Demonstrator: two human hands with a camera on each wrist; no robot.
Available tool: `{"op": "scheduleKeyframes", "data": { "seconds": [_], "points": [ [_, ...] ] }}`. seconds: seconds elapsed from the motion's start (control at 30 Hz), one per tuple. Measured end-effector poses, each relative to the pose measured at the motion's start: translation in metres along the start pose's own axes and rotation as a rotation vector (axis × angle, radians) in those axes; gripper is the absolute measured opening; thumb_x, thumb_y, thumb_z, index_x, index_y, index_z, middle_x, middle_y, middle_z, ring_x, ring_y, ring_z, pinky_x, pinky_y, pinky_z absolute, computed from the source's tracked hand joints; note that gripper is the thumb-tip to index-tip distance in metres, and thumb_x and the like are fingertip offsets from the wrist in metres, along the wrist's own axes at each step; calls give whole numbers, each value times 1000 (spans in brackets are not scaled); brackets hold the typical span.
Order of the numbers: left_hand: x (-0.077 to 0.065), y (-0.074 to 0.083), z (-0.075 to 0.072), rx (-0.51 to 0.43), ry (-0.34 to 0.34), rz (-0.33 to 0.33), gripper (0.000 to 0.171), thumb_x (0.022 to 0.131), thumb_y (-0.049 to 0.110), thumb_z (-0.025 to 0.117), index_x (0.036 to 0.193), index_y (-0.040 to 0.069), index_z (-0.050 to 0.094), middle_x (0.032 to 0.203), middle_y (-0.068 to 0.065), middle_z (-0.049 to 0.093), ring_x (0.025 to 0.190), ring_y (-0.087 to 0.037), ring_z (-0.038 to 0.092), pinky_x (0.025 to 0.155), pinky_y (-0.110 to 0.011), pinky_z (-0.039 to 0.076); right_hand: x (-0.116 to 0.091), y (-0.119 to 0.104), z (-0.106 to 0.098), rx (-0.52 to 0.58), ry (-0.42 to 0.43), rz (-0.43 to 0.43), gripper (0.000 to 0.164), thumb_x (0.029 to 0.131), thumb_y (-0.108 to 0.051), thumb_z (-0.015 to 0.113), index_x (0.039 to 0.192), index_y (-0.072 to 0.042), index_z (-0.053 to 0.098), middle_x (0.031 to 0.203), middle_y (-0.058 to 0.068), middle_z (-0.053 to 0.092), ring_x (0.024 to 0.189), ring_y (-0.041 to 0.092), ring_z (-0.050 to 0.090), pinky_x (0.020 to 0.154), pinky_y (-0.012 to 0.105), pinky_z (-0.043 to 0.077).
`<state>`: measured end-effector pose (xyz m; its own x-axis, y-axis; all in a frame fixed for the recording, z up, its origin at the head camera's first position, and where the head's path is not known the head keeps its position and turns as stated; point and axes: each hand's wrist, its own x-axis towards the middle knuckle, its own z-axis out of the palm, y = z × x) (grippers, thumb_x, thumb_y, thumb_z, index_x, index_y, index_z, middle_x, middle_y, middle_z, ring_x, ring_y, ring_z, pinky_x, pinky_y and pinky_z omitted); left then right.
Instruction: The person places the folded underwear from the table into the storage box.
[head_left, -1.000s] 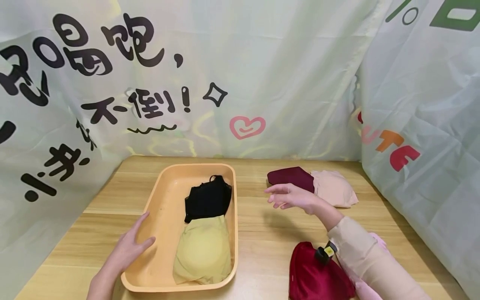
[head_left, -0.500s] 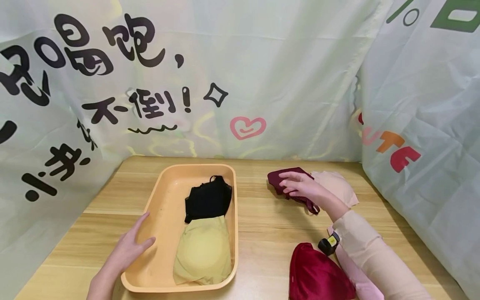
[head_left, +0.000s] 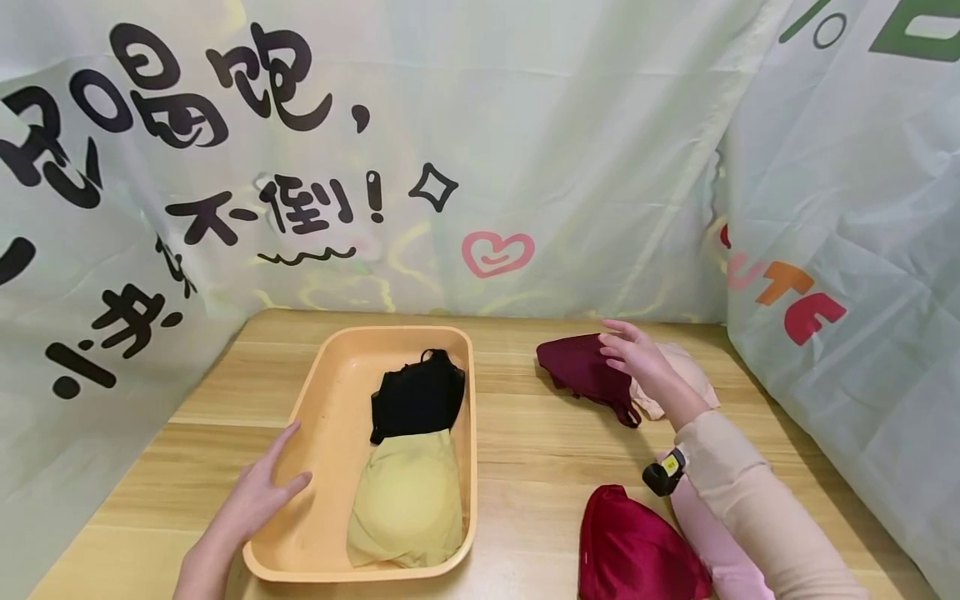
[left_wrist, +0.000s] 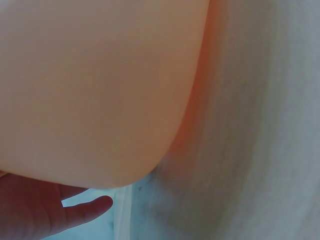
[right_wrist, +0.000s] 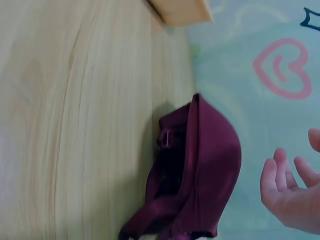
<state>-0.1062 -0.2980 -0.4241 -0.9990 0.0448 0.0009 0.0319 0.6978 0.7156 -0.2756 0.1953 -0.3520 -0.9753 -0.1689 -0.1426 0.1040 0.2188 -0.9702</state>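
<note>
Left hand (head_left: 258,492), thumb wide, at tray (head_left: 322,400) edge, lower left; right hand (head_left: 639,354) spread, holding nothing, right of centre. Maroon bra (head_left: 579,363): best pinched with loose strap (head_left: 628,413) gathered.

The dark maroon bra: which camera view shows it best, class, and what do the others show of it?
The right wrist view: the dark maroon bra appears largest there, its strap clearly visible. The head view shows it smaller, partly behind the right hand; the left wrist view shows none of it.
</note>
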Motion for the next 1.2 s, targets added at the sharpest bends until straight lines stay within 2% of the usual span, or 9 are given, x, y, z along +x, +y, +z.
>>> {"op": "scheduleKeyframes", "data": {
  "seconds": [0.17,0.33,0.57,0.7,0.9,1.0,1.2],
  "points": [
    [1,1,-1,5,-1,4,78,86,19,61,145,5,13,141,-36,18,121,-60,22,88,-72,26,5,5,-7,-24,46,54,58,97,-19,39,145,-1,12,145,28,18,131,41,24,108,46,26],
    [1,1,-1,8,-3,1,78,86,20,61,145,5,13,141,-36,19,122,-60,22,88,-72,26,7,9,-11,-117,28,101,60,97,-17,40,144,3,9,146,30,13,134,41,18,107,50,24],
    [2,2,-2,4,-8,0,78,86,19,61,145,4,12,142,-36,18,122,-60,20,87,-73,25,11,15,-11,-277,-12,104,61,97,-17,40,142,9,8,144,35,11,132,46,16,105,56,22],
    [2,4,-3,0,-5,1,78,86,19,62,145,5,13,141,-37,17,122,-60,20,88,-73,25,16,17,-10,-348,-33,119,63,97,-19,40,141,10,7,144,36,8,132,47,14,106,55,21],
    [2,4,-2,-1,-7,-17,78,86,20,61,146,6,12,142,-36,17,122,-60,20,89,-73,24,23,21,-8,-451,-32,125,65,96,-20,40,141,12,4,141,37,14,129,47,20,106,53,22],
    [2,4,-1,-2,-6,-18,78,86,20,61,146,7,12,142,-36,17,122,-60,20,88,-73,24,25,23,-7,-508,-30,133,68,96,-24,41,141,12,3,141,37,13,130,48,18,106,54,21],
    [3,4,-1,-5,-7,-25,78,86,20,61,146,8,12,142,-36,17,122,-61,20,87,-74,23,30,29,-2,-589,-11,150,77,93,-29,46,140,12,1,140,40,2,130,51,1,106,58,15]
  ]
}}
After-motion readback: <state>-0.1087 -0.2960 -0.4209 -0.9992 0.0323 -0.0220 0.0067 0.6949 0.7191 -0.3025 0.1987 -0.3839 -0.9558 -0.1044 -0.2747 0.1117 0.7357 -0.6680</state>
